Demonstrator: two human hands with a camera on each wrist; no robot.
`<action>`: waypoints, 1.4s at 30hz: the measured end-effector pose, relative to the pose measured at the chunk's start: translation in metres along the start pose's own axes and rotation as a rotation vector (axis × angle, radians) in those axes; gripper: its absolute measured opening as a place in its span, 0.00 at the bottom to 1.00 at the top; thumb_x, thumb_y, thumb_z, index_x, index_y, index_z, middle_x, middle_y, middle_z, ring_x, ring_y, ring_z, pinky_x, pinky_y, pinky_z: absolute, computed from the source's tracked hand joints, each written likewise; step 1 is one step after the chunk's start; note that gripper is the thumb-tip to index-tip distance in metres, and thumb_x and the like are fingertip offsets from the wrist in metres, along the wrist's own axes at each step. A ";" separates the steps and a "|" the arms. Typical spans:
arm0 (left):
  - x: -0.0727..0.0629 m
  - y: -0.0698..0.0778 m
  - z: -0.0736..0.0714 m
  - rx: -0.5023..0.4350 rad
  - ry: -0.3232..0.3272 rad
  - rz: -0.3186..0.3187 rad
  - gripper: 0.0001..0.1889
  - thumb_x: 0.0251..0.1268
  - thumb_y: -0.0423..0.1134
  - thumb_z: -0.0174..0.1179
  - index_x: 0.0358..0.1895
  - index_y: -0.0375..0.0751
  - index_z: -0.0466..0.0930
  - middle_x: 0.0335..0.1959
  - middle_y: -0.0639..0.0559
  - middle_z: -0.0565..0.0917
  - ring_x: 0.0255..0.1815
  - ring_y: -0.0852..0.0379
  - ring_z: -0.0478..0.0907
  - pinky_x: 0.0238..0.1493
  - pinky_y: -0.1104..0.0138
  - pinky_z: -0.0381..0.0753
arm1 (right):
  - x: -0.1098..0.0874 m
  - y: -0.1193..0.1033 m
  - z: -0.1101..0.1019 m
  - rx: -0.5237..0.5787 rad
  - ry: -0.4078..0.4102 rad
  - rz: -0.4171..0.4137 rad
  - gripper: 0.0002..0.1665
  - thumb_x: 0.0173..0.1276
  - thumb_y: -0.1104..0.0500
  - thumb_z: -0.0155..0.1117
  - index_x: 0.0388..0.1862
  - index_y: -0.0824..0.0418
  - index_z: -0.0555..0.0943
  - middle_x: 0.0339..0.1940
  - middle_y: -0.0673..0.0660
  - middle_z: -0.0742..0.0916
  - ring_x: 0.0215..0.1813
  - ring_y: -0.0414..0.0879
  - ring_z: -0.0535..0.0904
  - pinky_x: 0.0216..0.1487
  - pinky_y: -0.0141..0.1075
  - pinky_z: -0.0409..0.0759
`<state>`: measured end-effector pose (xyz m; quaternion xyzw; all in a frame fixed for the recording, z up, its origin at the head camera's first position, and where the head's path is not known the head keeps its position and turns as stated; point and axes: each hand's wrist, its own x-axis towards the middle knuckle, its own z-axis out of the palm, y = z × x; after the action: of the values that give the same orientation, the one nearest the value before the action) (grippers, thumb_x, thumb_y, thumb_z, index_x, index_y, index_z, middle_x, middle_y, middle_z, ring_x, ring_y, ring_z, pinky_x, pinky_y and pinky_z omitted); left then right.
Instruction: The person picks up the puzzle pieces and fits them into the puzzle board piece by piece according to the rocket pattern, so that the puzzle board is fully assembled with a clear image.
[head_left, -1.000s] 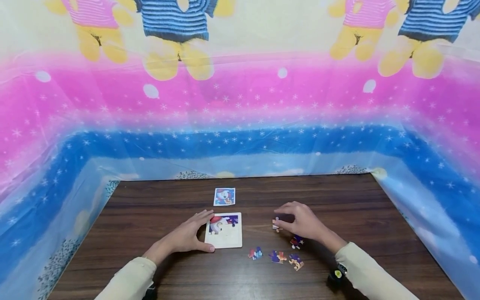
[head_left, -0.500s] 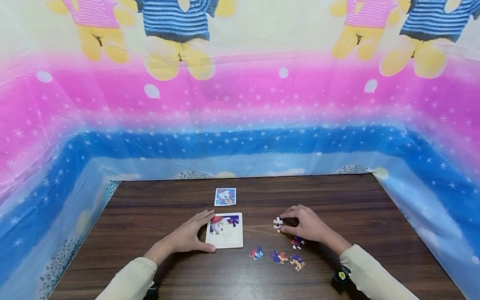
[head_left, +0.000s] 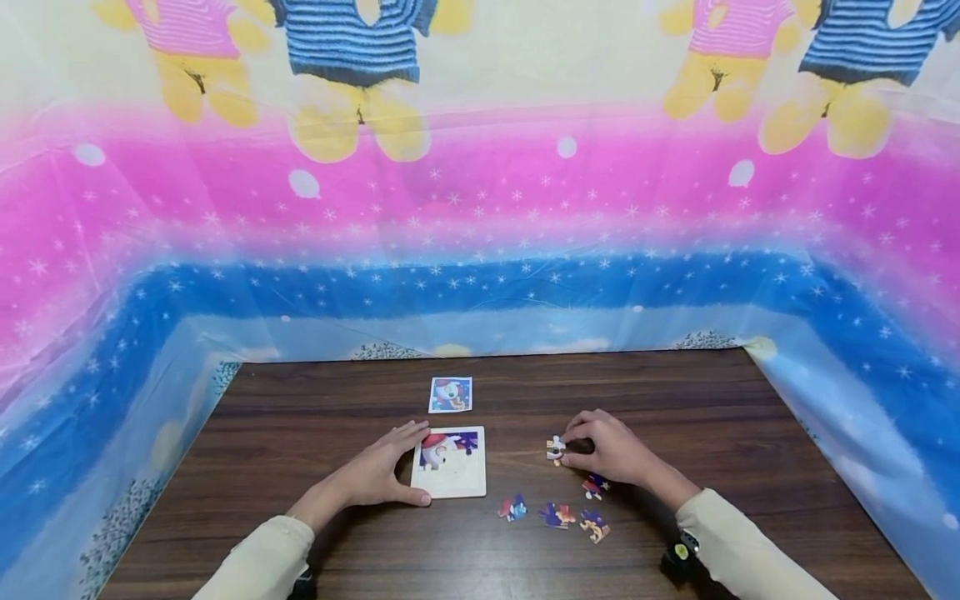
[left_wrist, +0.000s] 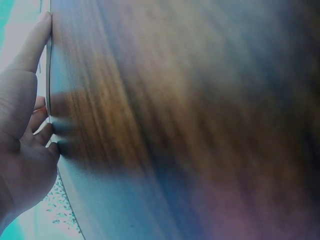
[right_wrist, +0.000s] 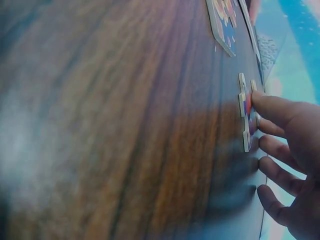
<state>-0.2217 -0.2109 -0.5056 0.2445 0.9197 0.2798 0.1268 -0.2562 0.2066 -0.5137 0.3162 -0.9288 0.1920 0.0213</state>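
A square white puzzle board (head_left: pixel 453 481) lies mid-table, its upper part filled with a picture of a white animal in a red hat. At its left side my left hand (head_left: pixel 381 467) rests with the thumb at the near corner and fingers at the far corner. In the left wrist view that hand (left_wrist: pixel 27 110) shows its thumb stretched out. My right hand (head_left: pixel 611 448) pinches a white and brown puzzle piece (head_left: pixel 555 451) between thumb and index finger, low at the tabletop. In the right wrist view, the thumb overlaps a jigsaw piece (right_wrist: pixel 246 122) seen edge-on.
Several loose pieces lie nearby: a red and blue one (head_left: pixel 513 507), a purple and orange one (head_left: pixel 557 514), a tan and purple one (head_left: pixel 595 526) and a red and purple one (head_left: pixel 596 486). A small picture card (head_left: pixel 451 395) lies beyond the board on the dark wooden table (head_left: pixel 315 400).
The right hand, which partly covered the white and brown piece, has shifted slightly right, so the piece shows more between its fingertips. The left hand and board have stayed put.
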 end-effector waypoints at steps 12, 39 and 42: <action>0.001 -0.001 0.001 0.002 0.002 -0.007 0.58 0.51 0.67 0.74 0.81 0.41 0.58 0.82 0.46 0.57 0.84 0.41 0.47 0.77 0.39 0.54 | 0.000 0.000 -0.002 -0.043 0.023 -0.049 0.14 0.66 0.46 0.75 0.46 0.50 0.91 0.47 0.47 0.87 0.49 0.43 0.81 0.48 0.44 0.82; 0.001 0.000 0.000 0.006 0.001 -0.010 0.58 0.51 0.67 0.74 0.81 0.42 0.58 0.82 0.47 0.57 0.84 0.41 0.47 0.76 0.38 0.54 | 0.050 -0.071 0.015 0.049 0.085 -0.125 0.18 0.69 0.44 0.71 0.52 0.51 0.90 0.48 0.46 0.91 0.50 0.40 0.83 0.51 0.40 0.83; 0.000 0.000 0.000 0.007 0.001 -0.008 0.58 0.51 0.67 0.74 0.81 0.42 0.58 0.82 0.47 0.57 0.84 0.41 0.47 0.76 0.38 0.55 | 0.056 -0.079 0.020 0.059 0.082 -0.151 0.18 0.69 0.44 0.71 0.52 0.51 0.90 0.48 0.46 0.91 0.50 0.40 0.83 0.51 0.40 0.83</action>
<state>-0.2217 -0.2112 -0.5059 0.2412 0.9217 0.2762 0.1267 -0.2520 0.1094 -0.4964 0.3777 -0.8946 0.2301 0.0643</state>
